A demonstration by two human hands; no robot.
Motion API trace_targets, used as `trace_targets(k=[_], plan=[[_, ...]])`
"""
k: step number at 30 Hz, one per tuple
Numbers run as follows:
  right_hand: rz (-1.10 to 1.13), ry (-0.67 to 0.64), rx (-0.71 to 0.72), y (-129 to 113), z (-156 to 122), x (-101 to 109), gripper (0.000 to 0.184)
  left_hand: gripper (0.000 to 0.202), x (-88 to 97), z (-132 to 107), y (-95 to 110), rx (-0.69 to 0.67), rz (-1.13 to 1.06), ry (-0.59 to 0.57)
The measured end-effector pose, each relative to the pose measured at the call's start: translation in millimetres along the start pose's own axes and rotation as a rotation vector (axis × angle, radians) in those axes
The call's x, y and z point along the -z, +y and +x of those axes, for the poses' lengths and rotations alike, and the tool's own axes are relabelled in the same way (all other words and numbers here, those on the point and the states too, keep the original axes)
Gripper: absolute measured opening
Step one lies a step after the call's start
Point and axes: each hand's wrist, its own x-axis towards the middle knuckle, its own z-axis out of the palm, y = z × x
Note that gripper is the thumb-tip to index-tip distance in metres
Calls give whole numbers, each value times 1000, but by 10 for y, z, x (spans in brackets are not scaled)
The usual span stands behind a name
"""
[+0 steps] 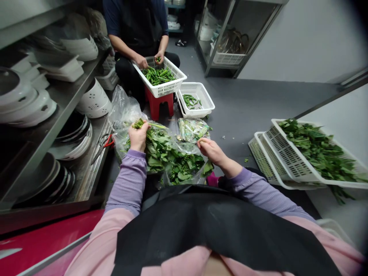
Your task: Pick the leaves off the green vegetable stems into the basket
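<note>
My left hand (138, 137) is closed round a bunch of green stems (139, 123) at the top of a heap of leafy greens (169, 157) lying in clear plastic bags on the floor. My right hand (211, 149) is closed at the right edge of the heap, fingers pinched on a thin stem. Another bag of greens (192, 129) lies just beyond the heap. Both sleeves are purple, and a black apron covers my lap.
A person sits opposite, both hands in a white basket of green pods (159, 76) on a red stool (159, 105). A second white basket (195, 100) stands beside it. Stacked white trays with greens (313, 153) at right. Metal shelves of dishes at left, scissors (103, 143) on the lower shelf.
</note>
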Motion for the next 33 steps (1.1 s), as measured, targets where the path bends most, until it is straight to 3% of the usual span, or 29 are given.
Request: trace_targets(k=[3,6,8,11,14,17,21,27,33], plan=[[291,69,-182,137,15,76,28,37,174,248,-145,-71,309,158],[315,105,-212,150,29,58,29,41,207,299,-183,-15,319,199],[188,82,-170,76,41,-4,26,38,154,227,-119,51,131,110],[-88,72,-10,-111,80,-152,26,31,17,12,49,171,-180,-186],[-335,84,163,-289,157,-332,25,28,-134,-247,184,240,-323,-453],[-485,72,254,-386,243,-477,24,30,-257,-451,217,292,-424,-620],[-491,78,197,-392,287,-538,25,32,-343,-580,173,381,-497,-666],[-282,39,134,-310,259,-418,20,25,-357,-625,182,428,-462,-689],[64,-124,-152,-238,297,-153,28,24,-327,-577,184,398,-332,-716]])
